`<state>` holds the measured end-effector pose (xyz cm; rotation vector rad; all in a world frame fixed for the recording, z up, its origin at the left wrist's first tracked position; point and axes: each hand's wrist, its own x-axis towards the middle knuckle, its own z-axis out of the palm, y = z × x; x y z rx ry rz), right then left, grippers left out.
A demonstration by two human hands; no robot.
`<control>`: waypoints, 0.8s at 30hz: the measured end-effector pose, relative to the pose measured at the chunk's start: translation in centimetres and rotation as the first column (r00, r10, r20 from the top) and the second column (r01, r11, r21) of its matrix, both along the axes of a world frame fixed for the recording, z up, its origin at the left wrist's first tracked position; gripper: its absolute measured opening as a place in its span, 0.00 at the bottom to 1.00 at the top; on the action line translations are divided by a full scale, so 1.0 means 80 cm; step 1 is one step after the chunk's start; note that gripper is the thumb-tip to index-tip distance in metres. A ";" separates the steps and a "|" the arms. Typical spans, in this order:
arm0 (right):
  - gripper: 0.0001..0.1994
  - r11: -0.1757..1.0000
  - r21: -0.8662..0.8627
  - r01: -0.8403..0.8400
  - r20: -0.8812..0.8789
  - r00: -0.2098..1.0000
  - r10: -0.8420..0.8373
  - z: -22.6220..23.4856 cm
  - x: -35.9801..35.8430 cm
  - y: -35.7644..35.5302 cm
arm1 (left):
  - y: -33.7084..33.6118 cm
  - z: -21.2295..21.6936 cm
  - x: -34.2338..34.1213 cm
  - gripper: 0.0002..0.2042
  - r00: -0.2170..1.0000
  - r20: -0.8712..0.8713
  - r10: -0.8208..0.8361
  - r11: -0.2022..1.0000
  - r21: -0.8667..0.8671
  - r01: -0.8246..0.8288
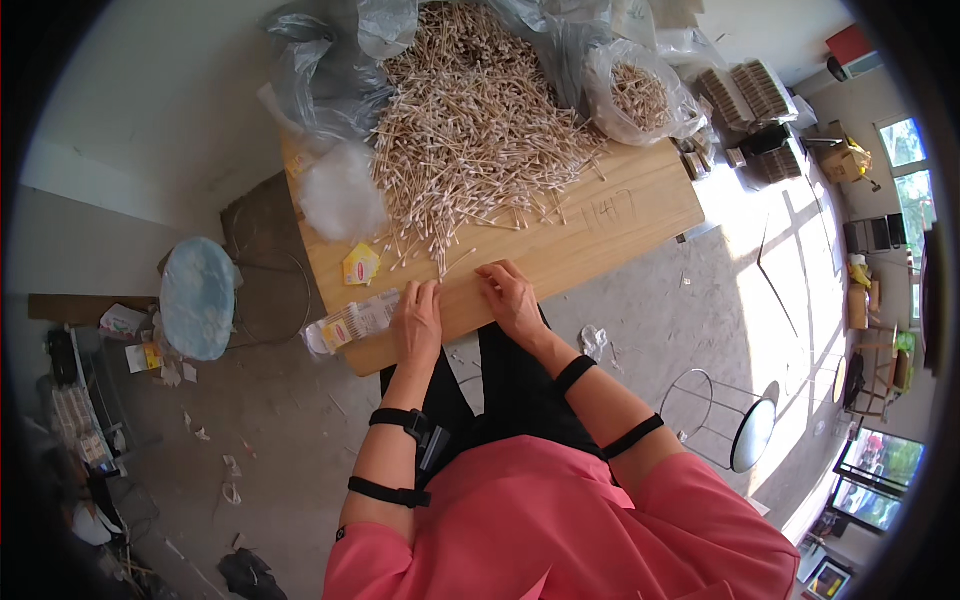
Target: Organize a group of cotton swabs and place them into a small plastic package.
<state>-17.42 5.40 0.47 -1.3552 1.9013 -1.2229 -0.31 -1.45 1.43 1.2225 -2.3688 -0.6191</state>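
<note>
A large heap of wooden cotton swabs (pixel 480 140) spreads over the far part of the wooden table (pixel 620 215). My left hand (pixel 417 318) is at the near edge, its fingers bent and close together by a few loose swabs at the heap's tip. Beside its wrist lie clear plastic packs of swabs (pixel 370 315) with a yellow label. My right hand (pixel 510 300) is over the same edge, a short gap to the right, with fingers curled in. Whatever either hand may hold is hidden or too small to name. Yellow cards (pixel 361 265) lie left of the heap.
Grey plastic bags (pixel 325 75) and a clear bag of swabs (pixel 640 98) surround the heap. White cotton-like material (pixel 342 195) lies at the table's left. A blue-covered stool (pixel 197 298) stands left, a round stool (pixel 752 435) right. Scraps litter the floor.
</note>
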 end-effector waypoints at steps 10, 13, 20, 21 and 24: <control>0.13 0.989 0.137 -0.055 -0.260 0.962 0.089 0.015 -0.001 -0.073 | -0.037 0.009 -0.059 0.09 0.939 0.033 0.343 0.927 0.151 -0.344; 0.13 0.992 0.122 -0.023 -0.286 0.957 0.058 0.002 -0.011 -0.068 | -0.056 0.006 -0.042 0.07 0.966 -0.023 0.259 0.961 0.106 -0.255; 0.13 0.999 -0.031 0.014 -0.271 0.962 -0.022 -0.005 -0.039 -0.022 | -0.013 0.024 0.015 0.14 0.998 -0.031 0.051 0.992 0.121 -0.047; 0.13 1.000 -0.026 0.015 -0.272 0.962 -0.021 -0.005 -0.037 -0.017 | -0.005 0.024 0.015 0.17 0.994 -0.077 0.080 0.993 0.088 -0.073; 0.11 0.997 0.030 -0.066 -0.221 0.973 0.071 0.009 -0.009 -0.023 | 0.011 0.020 0.020 0.20 0.987 -0.085 0.137 0.991 0.008 -0.137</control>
